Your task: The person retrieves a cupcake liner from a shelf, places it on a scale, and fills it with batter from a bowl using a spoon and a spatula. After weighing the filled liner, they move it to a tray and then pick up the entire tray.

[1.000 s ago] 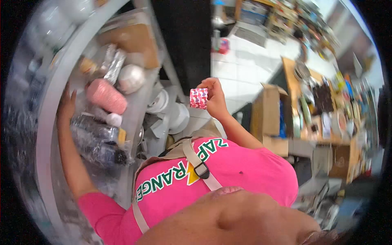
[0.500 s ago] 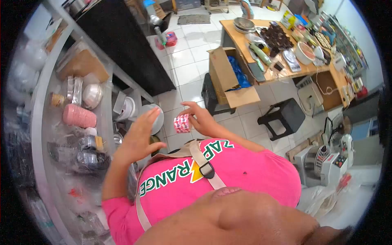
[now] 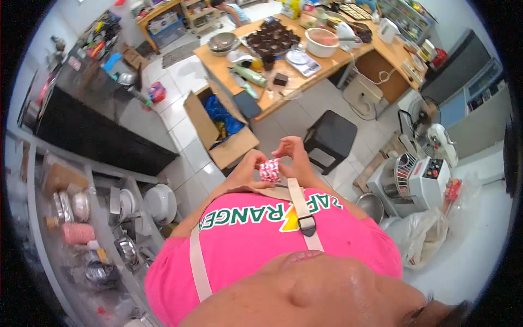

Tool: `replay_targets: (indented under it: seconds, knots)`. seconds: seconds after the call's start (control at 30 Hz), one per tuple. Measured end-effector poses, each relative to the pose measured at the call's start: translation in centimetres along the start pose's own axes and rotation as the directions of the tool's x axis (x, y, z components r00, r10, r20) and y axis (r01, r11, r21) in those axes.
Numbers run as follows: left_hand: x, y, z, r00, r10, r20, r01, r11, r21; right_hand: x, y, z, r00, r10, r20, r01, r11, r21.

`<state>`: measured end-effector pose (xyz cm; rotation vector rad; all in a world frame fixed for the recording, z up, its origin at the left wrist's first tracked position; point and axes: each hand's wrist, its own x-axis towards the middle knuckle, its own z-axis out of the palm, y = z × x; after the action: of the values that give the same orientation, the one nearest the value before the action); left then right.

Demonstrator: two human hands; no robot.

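A small pink-and-white patterned stack of paper baking cups is held in front of my chest. My left hand grips it from the left, with fingers curled against its side. On the other side, my right hand has its fingers bent around the stack's upper right edge. Just below lies the beige apron over my pink shirt. Beyond my hands stands an open cardboard box with blue plastic inside.
A wooden table holds dark chocolate-coloured pieces, a scale and a white tub. A black stool stands right of the box. Shelves flank my left; a mixer stands right. Another person is at the back.
My left hand, open and apart before, has come over to the baking cups. I have turned to the right, so the table and box sit further left in view.
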<state>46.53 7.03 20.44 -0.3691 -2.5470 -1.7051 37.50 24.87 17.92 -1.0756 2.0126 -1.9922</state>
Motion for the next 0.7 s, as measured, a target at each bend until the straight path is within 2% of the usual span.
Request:
replay_targets:
  seconds: [0.07, 0.13, 0.17, 0.23, 0.33, 0.4, 0.43, 0.47, 0.5, 0.53, 0.6, 0.67, 0.7]
  knots:
    - [4.4, 0.8, 2.0, 0.997, 0.021, 0.076, -0.023, 0.999, 0.029, 0.2, -0.8, -4.5, 0.991, 0.085, -0.102, -0.069, 0.986, 0.151]
    - [8.2, 0.7, 3.7, 0.974, -0.046, 0.221, 0.066, 0.994, -0.085, -0.1, 0.7, -8.1, 0.986, 0.083, -0.148, -0.069, 0.993, 0.097]
    - [10.0, 0.6, 4.3, 0.963, -0.041, 0.268, 0.057, 0.997, -0.055, -0.2, 1.2, -9.7, 0.975, 0.120, -0.187, -0.106, 0.991, 0.083]
    - [12.3, -0.7, 5.4, 0.957, -0.053, 0.287, 0.090, 0.989, -0.117, 0.3, 2.2, -11.7, 0.949, 0.179, -0.258, -0.174, 0.984, 0.043]
    - [15.1, -3.7, 6.2, 0.947, -0.075, 0.312, 0.134, 0.976, -0.171, 2.1, 2.9, -13.7, 0.943, 0.198, -0.269, -0.213, 0.977, -0.025]
    - [16.9, -5.3, 5.6, 0.975, -0.038, 0.219, 0.111, 0.937, -0.331, 3.8, 4.1, -14.8, 0.927, 0.247, -0.281, -0.256, 0.967, 0.004]
    - [18.0, -5.7, 4.1, 0.958, -0.117, 0.263, 0.169, 0.969, -0.182, 5.1, 5.0, -15.4, 0.915, 0.281, -0.289, -0.284, 0.958, 0.031]
    - [19.4, -6.7, 3.1, 0.958, -0.113, 0.264, 0.164, 0.970, -0.180, 6.4, 6.1, -16.1, 0.916, 0.276, -0.292, -0.280, 0.959, 0.029]
    - [21.0, -7.8, 1.9, 0.987, -0.035, 0.154, 0.030, 0.999, 0.037, 7.7, 7.3, -16.9, 0.909, 0.286, -0.303, -0.307, 0.951, -0.026]
    - [22.5, -8.8, 0.8, 0.996, 0.066, 0.060, -0.079, 0.962, 0.260, 9.0, 8.5, -17.6, 0.901, 0.299, -0.313, -0.339, 0.937, -0.081]
    - [26.1, -12.8, -1.5, 0.999, 0.044, 0.012, -0.045, 0.956, 0.291, 12.4, 10.8, -19.3, 0.890, 0.315, -0.329, -0.361, 0.929, -0.085]
    - [30.2, -16.8, -3.3, 0.998, 0.016, -0.064, 0.015, 0.886, 0.463, 15.8, 12.8, -21.1, 0.870, 0.356, -0.340, -0.408, 0.908, -0.094]
    - [32.5, -18.0, -4.2, 0.992, -0.079, -0.095, 0.110, 0.913, 0.394, 17.8, 14.0, -22.2, 0.857, 0.374, -0.353, -0.444, 0.885, -0.140]
